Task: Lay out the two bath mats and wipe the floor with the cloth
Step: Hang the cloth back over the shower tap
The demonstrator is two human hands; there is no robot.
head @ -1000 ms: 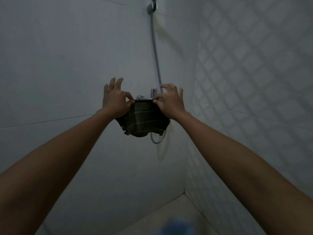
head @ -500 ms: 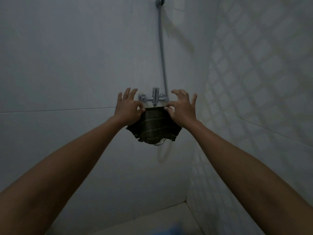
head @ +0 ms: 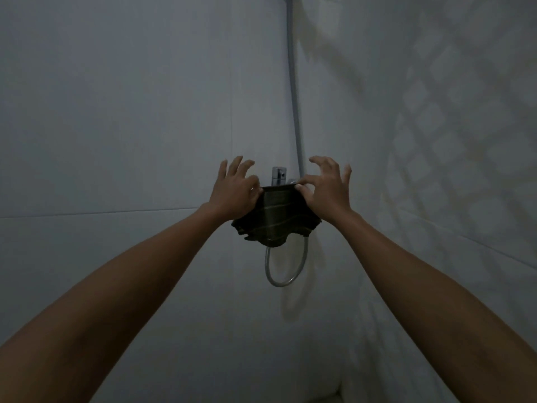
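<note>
A dark cloth (head: 276, 219) with pale stripes hangs in front of the shower tap (head: 279, 175) on the wall. My left hand (head: 235, 190) pinches its upper left corner between thumb and forefinger, the other fingers spread. My right hand (head: 327, 189) pinches the upper right corner the same way. The cloth's top edge is stretched level between the two hands, just below the tap's top, and covers most of the tap body. No bath mat is in view.
A grey shower hose (head: 295, 91) runs down the wall to the tap and loops below the cloth (head: 286, 274). Plain tiled wall on the left, patterned tiled wall (head: 436, 141) on the right, meeting in a corner. A strip of floor (head: 328, 398) shows at the bottom.
Both hands with the cloth have stayed at the tap, and the cloth now covers more of it. The view has tilted up, so the hose loop below shows and the floor has nearly left the frame.
</note>
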